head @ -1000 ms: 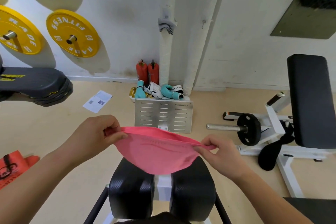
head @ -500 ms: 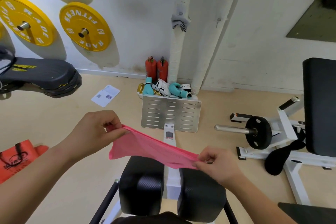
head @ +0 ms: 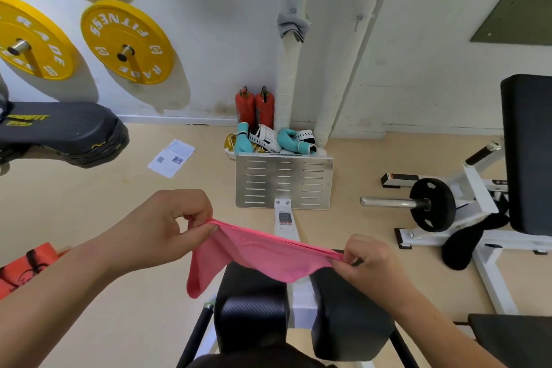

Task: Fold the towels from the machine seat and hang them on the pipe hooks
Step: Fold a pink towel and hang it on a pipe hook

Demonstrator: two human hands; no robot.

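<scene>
- Room: gym corner with a beige floor (head: 89, 233) and a white wall (head: 227, 24). All places below are given relative to the black twin-pad machine seat (head: 298, 314) at bottom centre.
- Pink towel (head: 257, 254): held in the air just above the seat, stretched between both hands; top edge taut, its left end hanging in a loose lobe past the seat's left pad.
- Left hand (head: 167, 227): up and left of the seat; fingers pinched narrow on the towel's left corner.
- Right hand (head: 370, 263): above the seat's right pad; fingers pinched narrow on the towel's right corner.
- Pipe, left (head: 291, 78): white, wrapped, on the wall beyond the seat; a grey towel (head: 292, 24) hangs from a hook near its top.
- Pipe, right (head: 349, 69): just beside the first; its hook (head: 359, 18) is bare.
- Metal footplate (head: 283, 182): slotted, on the floor beyond the seat.
- Two red extinguishers (head: 254, 106): behind the footplate, against the wall.
- Yellow weight plates (head: 127, 42): on wall pegs, far up and left of the seat.
- Sheet of paper (head: 171, 158): on the floor, left of the footplate.
</scene>
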